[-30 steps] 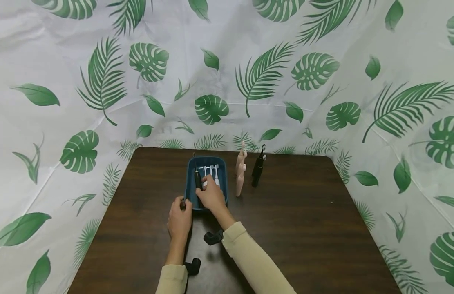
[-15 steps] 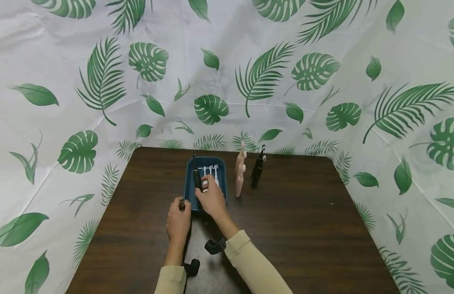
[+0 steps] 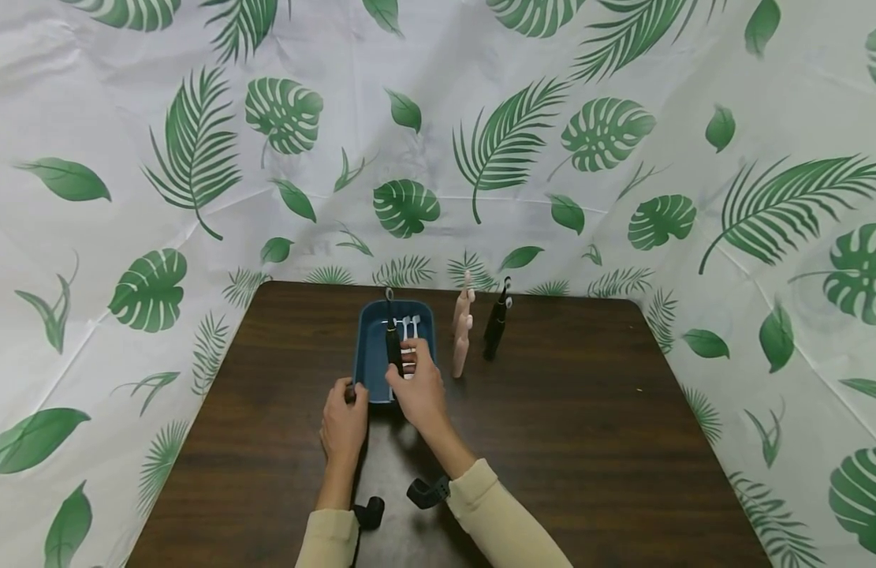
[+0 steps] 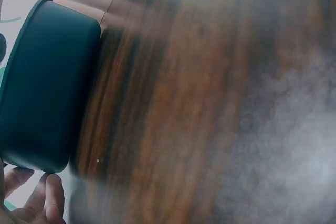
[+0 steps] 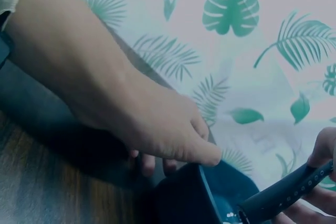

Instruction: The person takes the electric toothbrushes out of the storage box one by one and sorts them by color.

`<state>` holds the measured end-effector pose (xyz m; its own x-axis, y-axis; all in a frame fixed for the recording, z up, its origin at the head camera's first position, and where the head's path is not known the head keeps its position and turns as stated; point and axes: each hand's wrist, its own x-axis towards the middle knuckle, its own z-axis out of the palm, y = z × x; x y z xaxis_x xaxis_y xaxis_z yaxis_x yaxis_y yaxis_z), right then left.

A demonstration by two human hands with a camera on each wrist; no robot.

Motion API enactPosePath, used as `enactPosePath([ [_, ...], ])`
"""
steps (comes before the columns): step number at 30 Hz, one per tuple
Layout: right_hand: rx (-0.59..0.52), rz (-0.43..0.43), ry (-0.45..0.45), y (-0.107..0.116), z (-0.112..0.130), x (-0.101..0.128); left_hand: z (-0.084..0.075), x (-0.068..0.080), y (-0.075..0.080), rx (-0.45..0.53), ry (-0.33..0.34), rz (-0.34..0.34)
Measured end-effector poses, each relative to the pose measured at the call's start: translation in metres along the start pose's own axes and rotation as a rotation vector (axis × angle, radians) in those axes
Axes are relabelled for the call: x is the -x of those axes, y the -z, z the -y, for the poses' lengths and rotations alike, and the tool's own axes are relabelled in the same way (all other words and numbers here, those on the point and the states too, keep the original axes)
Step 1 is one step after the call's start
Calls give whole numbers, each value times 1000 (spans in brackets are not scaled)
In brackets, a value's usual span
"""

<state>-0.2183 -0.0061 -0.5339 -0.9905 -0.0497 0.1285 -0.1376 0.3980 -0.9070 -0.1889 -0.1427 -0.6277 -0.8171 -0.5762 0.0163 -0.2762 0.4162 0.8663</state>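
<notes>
A dark blue tray (image 3: pixel 372 347) sits on the brown table, with white brush heads (image 3: pixel 411 325) lying inside it. My right hand (image 3: pixel 407 372) grips a black toothbrush handle (image 3: pixel 393 347) and holds it tilted above the tray; the right wrist view shows this handle (image 5: pixel 286 190) pinched in my fingers (image 5: pixel 321 153). My left hand (image 3: pixel 348 394) grips the tray's near left corner, its fingers curled over the rim (image 5: pixel 203 190). The left wrist view shows the tray's outer wall (image 4: pixel 44 87) with my fingertips (image 4: pixel 50 195) at its corner.
To the right of the tray a pink toothbrush handle (image 3: pixel 463 330) and a black toothbrush (image 3: pixel 497 322) stand upright. Leaf-printed white sheeting (image 3: pixel 480 142) walls the table on three sides. Bare tabletop (image 3: pixel 594 410) stretches to the right.
My right hand has lifted the black handle out of the tray's left side and carried it slightly right. The left hand stays on the tray corner.
</notes>
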Motion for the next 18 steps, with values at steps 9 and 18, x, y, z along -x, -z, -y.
enactPosePath([
  [9, -93, -107, 61, 12, -15, 9, 0, 0, -1, 6, -8, -21],
  [18, -138, -171, 81, 26, -30, 20, 1, 0, 0, 3, -7, -15],
])
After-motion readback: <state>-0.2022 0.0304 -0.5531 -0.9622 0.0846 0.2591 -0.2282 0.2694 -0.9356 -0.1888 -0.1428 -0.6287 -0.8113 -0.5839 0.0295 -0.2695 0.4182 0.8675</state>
